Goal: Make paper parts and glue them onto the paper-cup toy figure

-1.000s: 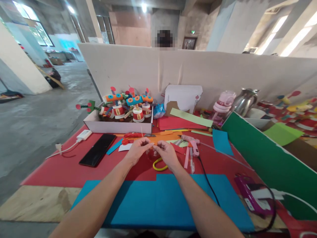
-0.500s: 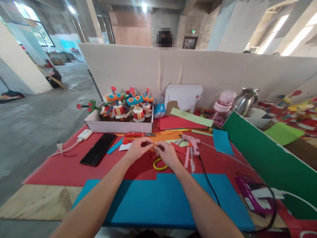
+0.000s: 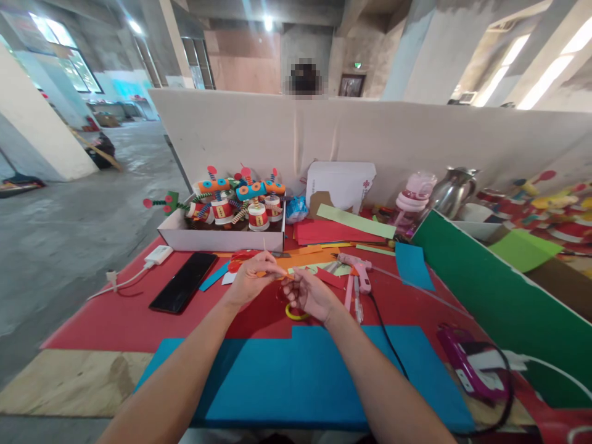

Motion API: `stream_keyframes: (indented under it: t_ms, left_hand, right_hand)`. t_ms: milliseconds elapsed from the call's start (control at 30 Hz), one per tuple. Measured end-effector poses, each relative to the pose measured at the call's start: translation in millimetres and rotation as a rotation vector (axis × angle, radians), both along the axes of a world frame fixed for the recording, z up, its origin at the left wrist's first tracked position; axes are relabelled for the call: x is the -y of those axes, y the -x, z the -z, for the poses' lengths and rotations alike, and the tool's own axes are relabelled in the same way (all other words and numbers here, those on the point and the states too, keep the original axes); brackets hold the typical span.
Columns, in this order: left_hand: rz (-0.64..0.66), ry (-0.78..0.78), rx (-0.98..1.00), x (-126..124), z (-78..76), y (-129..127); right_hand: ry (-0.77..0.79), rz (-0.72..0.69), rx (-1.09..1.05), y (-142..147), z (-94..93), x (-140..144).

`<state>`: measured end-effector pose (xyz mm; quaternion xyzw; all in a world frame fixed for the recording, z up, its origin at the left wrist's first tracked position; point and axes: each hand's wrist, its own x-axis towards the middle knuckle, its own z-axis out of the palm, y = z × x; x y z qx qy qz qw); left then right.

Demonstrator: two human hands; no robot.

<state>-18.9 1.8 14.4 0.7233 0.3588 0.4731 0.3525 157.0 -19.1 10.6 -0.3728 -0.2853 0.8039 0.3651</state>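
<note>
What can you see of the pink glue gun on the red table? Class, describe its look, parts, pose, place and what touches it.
The pink glue gun looks plastic, with a nozzle end pointing left toward the paper strips and a handle pointing toward the camera. It lies flat on the red table, just right of the right hand, which does not touch it. A black cord runs from its handle across the blue sheet. Pale sticks lie beside it.

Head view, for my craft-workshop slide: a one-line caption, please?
Left hand and right hand pinch a small orange piece above the red table.
</note>
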Motion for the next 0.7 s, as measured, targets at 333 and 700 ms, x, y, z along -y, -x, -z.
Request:
stream_keyframes:
  t_ms: [333, 700]
  left_hand:
    - [-0.078, 0.293, 0.043, -0.8, 1.5, -10.4]
    - [0.026, 0.337, 0.008, 3.0, 4.2, -19.3]
  right_hand:
    - [-0.375, 0.417, 0.194, 8.4, 3.7, 0.7]
    - [-0.524, 0.416, 0.327, 10.8, 5.3, 1.2]
